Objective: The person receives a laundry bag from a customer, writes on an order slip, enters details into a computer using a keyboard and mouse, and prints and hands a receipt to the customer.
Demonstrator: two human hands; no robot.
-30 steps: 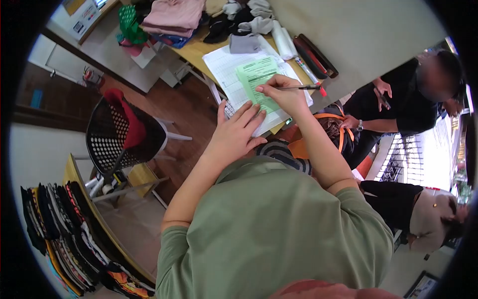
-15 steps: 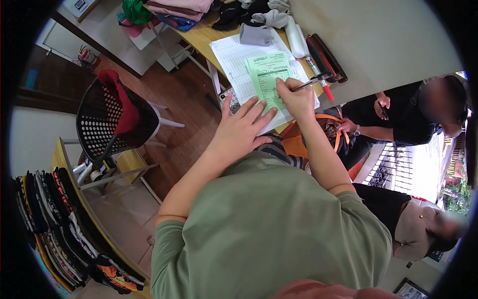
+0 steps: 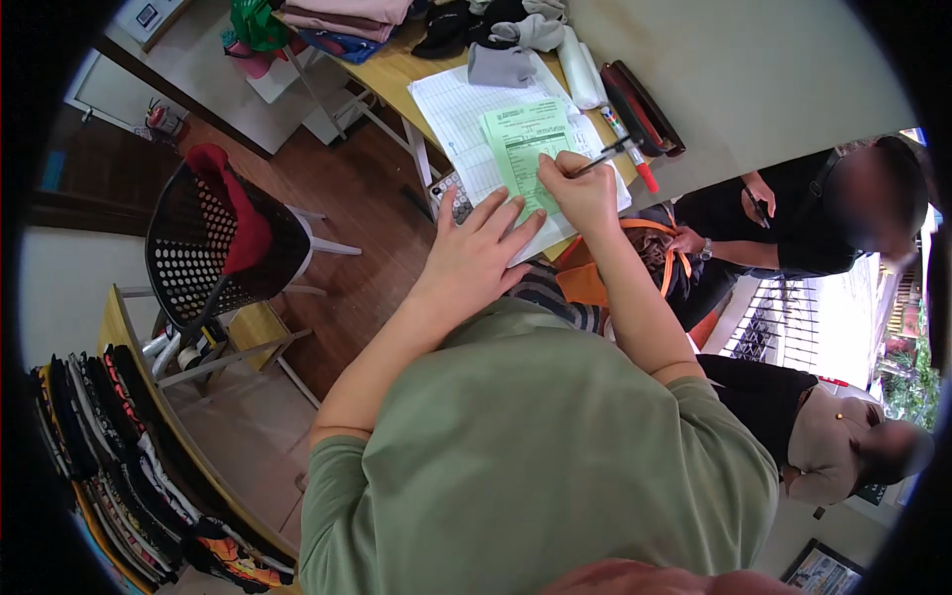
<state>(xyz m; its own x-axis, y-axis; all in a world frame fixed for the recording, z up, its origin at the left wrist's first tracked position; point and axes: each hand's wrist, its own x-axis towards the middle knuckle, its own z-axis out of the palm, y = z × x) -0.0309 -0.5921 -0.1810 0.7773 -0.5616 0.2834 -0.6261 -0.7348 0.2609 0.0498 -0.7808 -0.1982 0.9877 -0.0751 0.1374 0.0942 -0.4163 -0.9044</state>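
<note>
My right hand (image 3: 585, 196) grips a pen (image 3: 601, 158), its tip over a green printed form (image 3: 523, 132). Fingers spread, my left hand (image 3: 473, 250) lies flat on the papers at the form's lower edge. Beneath the form are white ruled sheets (image 3: 443, 103). Partly under my left fingers, a calculator-like thing with round keys (image 3: 453, 201) sits at the desk edge. A red-capped marker (image 3: 647, 176) lies to the right of the papers, beside a dark red case (image 3: 643, 114).
On the desk (image 3: 395, 81) are folded clothes (image 3: 342, 18), socks (image 3: 499, 65) and a white roll (image 3: 581, 71). A black chair (image 3: 193, 248) stands left, near stacked shirts (image 3: 139, 476). Two other people are at right; one wears black (image 3: 808, 203) and touches an orange-strapped bag (image 3: 650, 248).
The whole view has shifted slightly, so the desk sits a little further left. My right hand still holds the pen at the form; its angle differs slightly. My left hand stays flat.
</note>
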